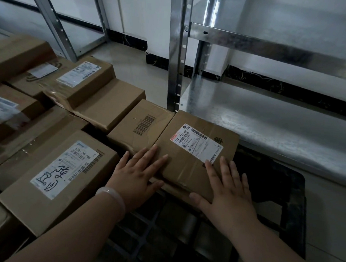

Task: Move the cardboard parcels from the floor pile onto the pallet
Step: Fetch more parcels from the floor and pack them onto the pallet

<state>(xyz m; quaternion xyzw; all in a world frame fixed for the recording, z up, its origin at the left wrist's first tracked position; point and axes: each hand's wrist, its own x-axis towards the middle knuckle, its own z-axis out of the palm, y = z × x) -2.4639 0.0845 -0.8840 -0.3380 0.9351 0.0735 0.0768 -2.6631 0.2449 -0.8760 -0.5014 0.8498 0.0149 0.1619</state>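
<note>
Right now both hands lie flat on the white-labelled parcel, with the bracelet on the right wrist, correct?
Not quite: the head view shows the bracelet on the left wrist. The left hand and right hand do lie flat on the white-labelled parcel.

Much of the black pallet (292, 207) lies hidden beneath the cardboard parcels (51, 170), several of which are cut off by the left edge. On the flat parcel (186, 167), the white label (196, 143) carries small print too fine to read. The left hand (138, 173) and right hand (228, 185) cover the parcel's near corners. Both forearms run out past the bottom edge, and the uprights of the metal shelving (177, 51) are cropped at the top
</note>
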